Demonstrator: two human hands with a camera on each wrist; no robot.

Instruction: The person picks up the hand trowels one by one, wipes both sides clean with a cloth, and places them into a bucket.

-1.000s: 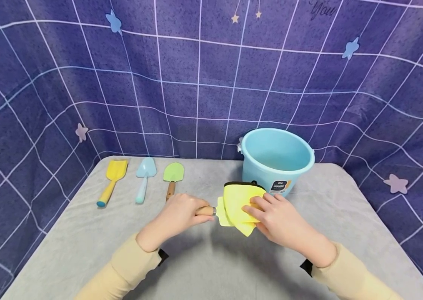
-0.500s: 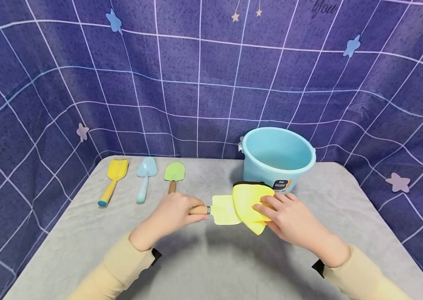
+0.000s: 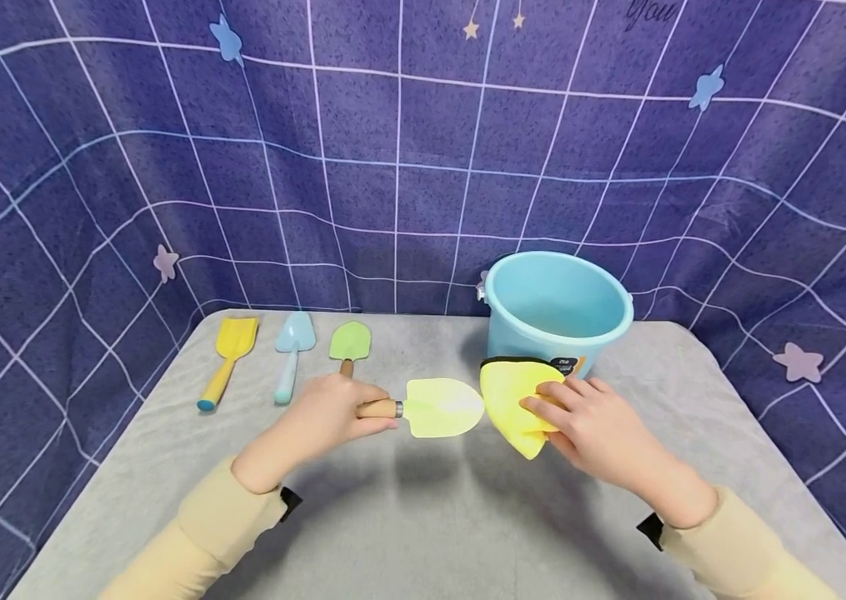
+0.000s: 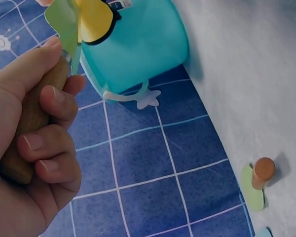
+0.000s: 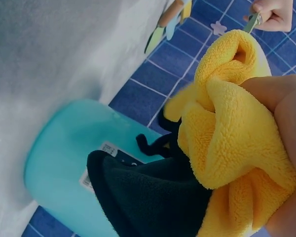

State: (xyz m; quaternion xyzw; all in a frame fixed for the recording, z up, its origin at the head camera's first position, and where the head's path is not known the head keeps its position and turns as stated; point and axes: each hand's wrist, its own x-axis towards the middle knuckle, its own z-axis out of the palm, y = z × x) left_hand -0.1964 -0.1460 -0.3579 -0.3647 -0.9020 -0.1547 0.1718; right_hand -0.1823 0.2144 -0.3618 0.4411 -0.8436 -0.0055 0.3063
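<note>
Far L of the L grip we see a yellow scoop (image 3: 229, 358), then a smooth blue trowel (image 3: 291, 354). Just beyond that grip: a green spade (image 3: 350, 342), handle partly hidden by knuckles. L hand (image 3: 325, 412) is curled round a pale-green trowel (image 3: 443, 408), wood handle, rounded blade pointing R. Off its tip (can't tell if touching), a fuzzy yellow cloth (image 3: 516, 400) w/ dark edging. Beyond: smooth blue bucket (image 3: 513, 337), label partly covered. R hand (image 3: 598, 429) grips the cloth, fingertips lost in folds in R-wrist view.
</note>
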